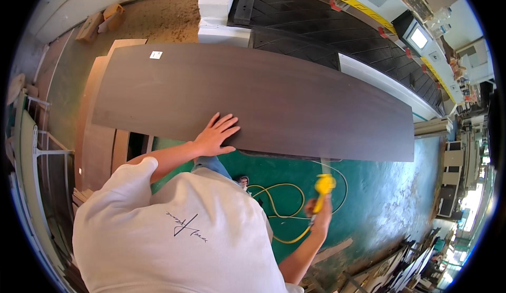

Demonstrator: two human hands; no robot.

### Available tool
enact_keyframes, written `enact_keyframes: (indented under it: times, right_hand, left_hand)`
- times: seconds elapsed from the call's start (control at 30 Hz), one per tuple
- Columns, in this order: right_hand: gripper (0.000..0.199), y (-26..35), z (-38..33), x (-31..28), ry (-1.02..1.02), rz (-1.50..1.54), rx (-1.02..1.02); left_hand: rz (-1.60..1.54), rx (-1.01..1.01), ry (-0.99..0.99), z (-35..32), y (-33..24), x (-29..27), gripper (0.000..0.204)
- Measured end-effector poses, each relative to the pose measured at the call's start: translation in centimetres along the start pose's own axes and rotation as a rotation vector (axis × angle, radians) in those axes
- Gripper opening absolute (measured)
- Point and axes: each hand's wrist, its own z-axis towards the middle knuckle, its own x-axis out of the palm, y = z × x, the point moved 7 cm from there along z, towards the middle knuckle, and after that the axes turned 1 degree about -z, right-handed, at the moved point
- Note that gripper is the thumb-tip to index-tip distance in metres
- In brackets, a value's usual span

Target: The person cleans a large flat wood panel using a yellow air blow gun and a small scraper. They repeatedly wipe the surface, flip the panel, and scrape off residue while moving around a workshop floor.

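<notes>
A long dark brown wooden panel [263,95] lies across the view in front of me, with a small white label [155,55] near its far left corner. My left hand [215,136] rests on its near edge, palm down and fingers spread. My right hand [322,214] is closed round a yellow air blow gun [325,184], held just off the panel's near edge, toward its right end. The tip of the gun is blurred. A yellow hose [292,239] runs from below that hand and loops on the floor.
Beyond the panel stands a machine with a black ribbed conveyor bed [300,16], a yellow-striped rail [363,9] and a small screen [419,38]. Brown boards [95,150] are stacked at left. The floor [379,198] is green; more panels [400,261] lean at lower right.
</notes>
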Motion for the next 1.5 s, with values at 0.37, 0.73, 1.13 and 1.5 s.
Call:
enact_keyframes:
  times: [0.37,0.73,1.13,1.5]
  right_hand:
    - [0.033,10.0,16.8,9.4,-0.002,0.134,-0.143]
    - [0.033,35.5,33.5,6.1,0.242,-0.724,-0.531]
    - [0.052,78.6,53.9,9.5,-0.383,-1.232,-1.609]
    - [0.021,76.7,54.0,4.5,-0.284,-0.565,-1.9]
  left_hand:
    - [-0.836,-0.079,0.251,11.6,-13.5,5.7,0.072]
    - [-1.508,-0.542,0.115,24.9,-11.4,3.8,0.023]
    - [-1.41,-1.071,-0.367,22.9,-18.8,8.0,0.027]
    - [-0.549,-1.117,-0.157,25.9,-34.5,10.1,0.031]
